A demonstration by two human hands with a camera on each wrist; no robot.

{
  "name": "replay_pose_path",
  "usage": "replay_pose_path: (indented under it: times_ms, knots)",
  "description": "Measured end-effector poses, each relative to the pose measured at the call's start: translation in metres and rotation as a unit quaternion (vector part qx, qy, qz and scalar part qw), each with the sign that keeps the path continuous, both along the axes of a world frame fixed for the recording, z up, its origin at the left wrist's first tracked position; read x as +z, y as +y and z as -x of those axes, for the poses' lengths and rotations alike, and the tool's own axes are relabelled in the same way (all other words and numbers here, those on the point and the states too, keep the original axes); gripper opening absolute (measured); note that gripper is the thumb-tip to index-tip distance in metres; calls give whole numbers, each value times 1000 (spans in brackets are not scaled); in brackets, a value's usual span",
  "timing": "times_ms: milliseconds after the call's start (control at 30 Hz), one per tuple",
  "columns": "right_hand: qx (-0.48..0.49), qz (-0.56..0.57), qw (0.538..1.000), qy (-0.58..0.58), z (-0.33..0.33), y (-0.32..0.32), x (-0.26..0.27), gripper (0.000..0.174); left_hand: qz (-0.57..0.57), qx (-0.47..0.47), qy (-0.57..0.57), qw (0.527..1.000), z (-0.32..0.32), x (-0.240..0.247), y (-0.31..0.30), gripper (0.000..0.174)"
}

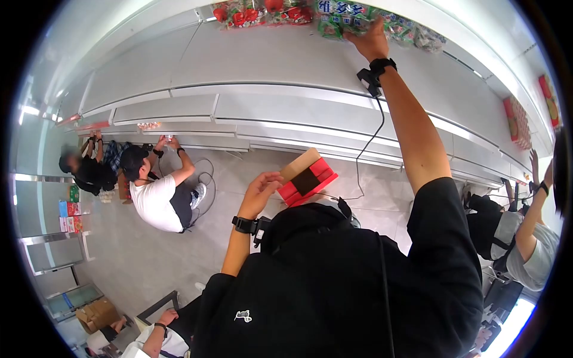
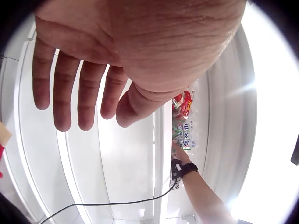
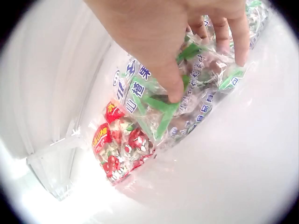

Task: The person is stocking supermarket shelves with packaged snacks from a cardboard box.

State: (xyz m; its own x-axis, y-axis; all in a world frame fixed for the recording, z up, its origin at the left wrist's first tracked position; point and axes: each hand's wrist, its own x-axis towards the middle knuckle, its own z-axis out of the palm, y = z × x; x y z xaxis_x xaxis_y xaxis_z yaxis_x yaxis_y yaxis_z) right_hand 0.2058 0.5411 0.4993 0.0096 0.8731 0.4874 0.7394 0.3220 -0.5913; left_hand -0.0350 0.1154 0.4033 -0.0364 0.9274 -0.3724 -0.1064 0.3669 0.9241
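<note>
My right hand [image 1: 367, 39] reaches up to the top white shelf [image 1: 268, 59] and grips a clear bag of green and blue wrapped candies [image 1: 340, 18]. In the right wrist view the thumb and fingers [image 3: 175, 91] press into that bag [image 3: 154, 102], and a bag of red candies [image 3: 119, 149] lies beside it. The red bags [image 1: 242, 15] sit left of my hand on the shelf. My left hand [image 1: 262, 185] hangs in the air at chest height, fingers loose [image 2: 65, 116], holding nothing.
A red box with a cardboard flap [image 1: 310, 179] lies on the floor below the shelves. A person in a white shirt [image 1: 158, 200] crouches at the low shelf on the left, another in black [image 1: 89, 170] beside them. A third person [image 1: 525, 238] works at right.
</note>
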Motion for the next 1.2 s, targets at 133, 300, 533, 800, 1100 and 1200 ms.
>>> replay_pose_path:
  times_ms: [133, 300, 533, 800, 1100, 1200]
  knots:
    - [1, 14, 999, 32, -4, 7, -8, 104, -12, -23, 32, 999, -1, -3, 1, 30]
    - [-17, 43, 998, 50, -6, 17, -5, 99, -16, -8, 33, 999, 2, -3, -1, 31]
    - [9, 58, 998, 33, -13, 29, -12, 101, -1, 10, 27, 1000, 4, -1, -2, 32]
    - [48, 66, 987, 137, -33, 9, 11, 92, 1, 3, 35, 999, 7, -3, -1, 32]
    - [-26, -19, 995, 98, -139, 86, -2, 62, 3, 26, 30, 999, 5, -5, -1, 31]
    - [5, 51, 995, 91, -138, 85, 2, 69, 12, 38, 20, 999, 4, -4, -1, 32]
